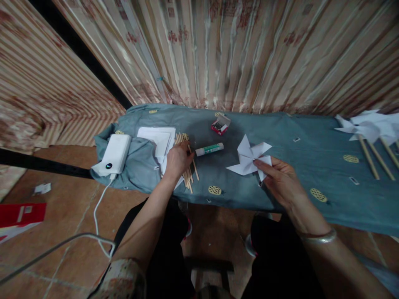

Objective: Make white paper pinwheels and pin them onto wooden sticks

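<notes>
My right hand (285,182) pinches a white paper pinwheel (247,154), thumb beside the dark pin head at its centre. The pinwheel's blades face up, just over the cloth. On the left, my left hand (178,160) rests over a bundle of thin wooden sticks (188,178). Its fingers are curled around one stick near the upper ends; the fingertips are partly hidden. A glue stick (209,149) lies between my hands. Behind it stands an opened small red box (220,126) holding small metal pins. White paper sheets (156,135) lie beside my left hand.
Finished pinwheels (370,126) on sticks lie at the right end of the blue cloth-covered table (299,162). A white power bank (116,153) with a cable (98,216) sits at the left end. A pleated curtain (218,58) hangs behind.
</notes>
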A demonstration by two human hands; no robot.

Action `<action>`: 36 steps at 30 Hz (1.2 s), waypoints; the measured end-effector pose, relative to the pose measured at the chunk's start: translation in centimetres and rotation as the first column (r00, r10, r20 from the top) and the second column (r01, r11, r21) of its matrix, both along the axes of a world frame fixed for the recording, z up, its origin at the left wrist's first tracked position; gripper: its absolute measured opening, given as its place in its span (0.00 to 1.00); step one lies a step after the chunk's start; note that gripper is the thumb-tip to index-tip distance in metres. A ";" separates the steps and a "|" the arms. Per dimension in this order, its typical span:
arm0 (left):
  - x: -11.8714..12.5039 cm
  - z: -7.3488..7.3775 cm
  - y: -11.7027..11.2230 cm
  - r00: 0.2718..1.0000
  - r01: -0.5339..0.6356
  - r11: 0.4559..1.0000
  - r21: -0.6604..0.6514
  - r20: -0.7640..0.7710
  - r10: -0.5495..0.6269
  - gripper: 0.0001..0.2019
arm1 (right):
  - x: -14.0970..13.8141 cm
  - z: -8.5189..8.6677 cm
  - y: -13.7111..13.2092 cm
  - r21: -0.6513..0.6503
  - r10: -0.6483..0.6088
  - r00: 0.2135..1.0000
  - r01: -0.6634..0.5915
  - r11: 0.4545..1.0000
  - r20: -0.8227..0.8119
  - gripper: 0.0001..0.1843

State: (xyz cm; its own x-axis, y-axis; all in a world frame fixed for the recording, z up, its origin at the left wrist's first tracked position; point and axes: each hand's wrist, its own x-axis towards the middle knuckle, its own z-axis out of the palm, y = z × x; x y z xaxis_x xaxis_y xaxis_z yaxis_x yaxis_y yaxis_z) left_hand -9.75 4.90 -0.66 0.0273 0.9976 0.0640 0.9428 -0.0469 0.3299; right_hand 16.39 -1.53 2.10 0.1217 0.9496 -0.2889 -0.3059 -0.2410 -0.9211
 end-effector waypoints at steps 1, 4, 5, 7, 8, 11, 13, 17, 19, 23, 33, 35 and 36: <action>0.1 0.2 0.0 1.000 -0.018 1.000 -0.023 -0.005 0.017 0.21 | 0.0 0.1 0.0 0.001 -0.003 1.000 0.003 1.000 -0.003 0.13; 0.3 0.7 0.2 0.998 -0.059 0.996 -0.063 0.005 0.060 0.23 | 0.0 0.1 -0.1 0.019 0.004 1.000 -0.004 1.000 -0.011 0.12; 0.3 0.7 0.2 0.997 -0.070 0.995 -0.066 0.023 0.072 0.23 | 0.0 0.1 -0.1 0.025 0.008 1.000 -0.008 1.000 -0.013 0.12; 0.2 0.7 0.4 0.992 -0.092 0.994 -0.061 0.081 0.096 0.23 | 0.0 0.1 -0.1 0.037 0.014 1.000 -0.014 0.999 -0.016 0.11; 0.1 0.6 0.4 0.987 -0.102 0.993 -0.058 0.123 0.108 0.23 | 0.1 0.1 -0.1 0.043 0.016 1.000 -0.015 0.999 -0.017 0.11; -0.2 0.2 0.4 0.940 -0.140 0.988 -0.060 0.306 0.152 0.22 | 0.3 0.0 -0.2 0.070 0.025 1.000 -0.024 0.997 -0.014 0.10; -0.3 0.0 0.2 0.870 -0.166 0.984 -0.059 0.462 0.175 0.21 | 0.3 0.1 -0.3 0.090 0.039 0.999 -0.038 0.995 -0.008 0.10; 0.4 0.4 -1.0 0.634 -0.129 0.992 -0.018 0.768 0.096 0.13 | 0.2 0.5 -0.7 0.118 0.072 0.997 -0.072 0.990 0.001 0.10; 1.2 1.0 -1.9 0.495 -0.061 0.998 -0.015 0.868 0.043 0.10 | 0.0 0.8 -1.0 0.127 0.085 0.996 -0.084 0.988 -0.003 0.10; 3.2 2.5 -3.9 0.269 0.127 0.987 -0.095 0.961 0.058 0.12 | -0.3 1.7 -2.0 0.167 0.111 0.993 -0.115 0.979 0.030 0.11; 6.8 2.3 -7.1 0.184 0.529 0.824 -0.200 0.976 0.119 0.14 | -0.2 3.0 -5.0 0.344 0.027 0.814 -0.275 0.898 0.581 0.04; 7.0 2.0 -7.4 0.168 0.549 0.810 -0.205 0.977 0.133 0.14 | -0.1 3.2 -5.3 0.381 -0.021 0.778 -0.283 0.880 0.629 0.05; 7.1 1.8 -7.5 0.166 0.555 0.805 -0.209 0.976 0.139 0.14 | -0.1 3.3 -5.4 0.398 -0.042 0.761 -0.291 0.870 0.647 0.05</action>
State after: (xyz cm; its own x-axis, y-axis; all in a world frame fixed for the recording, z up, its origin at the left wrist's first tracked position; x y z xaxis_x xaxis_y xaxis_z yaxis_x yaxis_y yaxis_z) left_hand -2.64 -2.57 1.19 0.5060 0.8438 -0.1786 -0.1386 0.2839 0.9488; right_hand 16.28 -6.97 5.41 -0.0165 0.9629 0.2693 0.3708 0.2560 -0.8927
